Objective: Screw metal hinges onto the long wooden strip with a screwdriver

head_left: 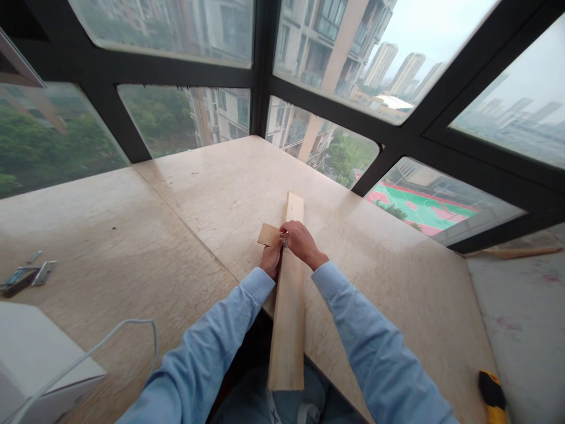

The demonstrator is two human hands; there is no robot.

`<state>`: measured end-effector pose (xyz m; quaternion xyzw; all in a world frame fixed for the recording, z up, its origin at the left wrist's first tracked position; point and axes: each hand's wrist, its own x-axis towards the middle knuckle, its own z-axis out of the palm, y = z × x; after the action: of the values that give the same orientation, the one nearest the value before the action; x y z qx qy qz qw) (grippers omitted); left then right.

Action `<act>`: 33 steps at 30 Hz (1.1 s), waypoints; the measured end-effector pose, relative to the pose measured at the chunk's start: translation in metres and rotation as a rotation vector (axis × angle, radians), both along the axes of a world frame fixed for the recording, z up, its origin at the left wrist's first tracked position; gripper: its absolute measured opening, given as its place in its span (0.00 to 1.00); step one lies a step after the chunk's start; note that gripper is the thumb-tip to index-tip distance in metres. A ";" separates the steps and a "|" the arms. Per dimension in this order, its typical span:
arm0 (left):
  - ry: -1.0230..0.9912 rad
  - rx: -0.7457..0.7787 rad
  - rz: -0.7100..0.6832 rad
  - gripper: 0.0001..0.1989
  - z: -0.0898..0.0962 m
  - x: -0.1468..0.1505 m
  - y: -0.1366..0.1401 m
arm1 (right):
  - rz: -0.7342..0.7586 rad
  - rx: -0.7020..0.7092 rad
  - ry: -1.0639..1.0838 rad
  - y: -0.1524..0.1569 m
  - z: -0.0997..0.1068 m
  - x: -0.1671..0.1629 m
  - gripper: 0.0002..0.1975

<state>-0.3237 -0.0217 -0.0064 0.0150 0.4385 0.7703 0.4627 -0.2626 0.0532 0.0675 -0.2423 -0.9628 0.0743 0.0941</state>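
Note:
A long pale wooden board (289, 318) lies partly on the stone counter, its near end reaching over the edge towards my body. My left hand (271, 259) is closed at the board's left side, gripping a small flat wooden piece (268, 234) that sticks out to the left. On the board, my right hand (300, 240) has its fingers pinched together at a small shiny metal piece (285, 241) between the two hands. Fingers cover most of that metal piece, so its exact kind is hidden.
At the left lie metal hardware pieces (29, 278) beside a white box (39, 359) with a white cable (128, 323). A yellow-and-black tool (492, 396) is at the lower right. Dark-framed windows (260, 65) border the counter (207, 182).

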 end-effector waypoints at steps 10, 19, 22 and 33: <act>-0.007 0.049 0.008 0.15 -0.005 0.001 0.003 | -0.042 0.091 -0.059 0.000 0.001 -0.001 0.06; -0.001 -0.018 0.010 0.14 -0.003 0.000 0.001 | 0.076 -0.006 0.024 0.003 -0.004 0.001 0.08; -0.020 -0.029 -0.011 0.17 -0.001 0.000 0.001 | 0.015 -0.006 0.038 0.002 -0.001 -0.001 0.08; 0.002 -0.023 0.012 0.11 -0.001 0.000 0.001 | 0.052 0.087 -0.022 0.003 -0.007 -0.001 0.06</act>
<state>-0.3237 -0.0209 -0.0071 0.0080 0.4478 0.7681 0.4577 -0.2637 0.0559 0.0606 -0.2135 -0.9721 0.0320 0.0918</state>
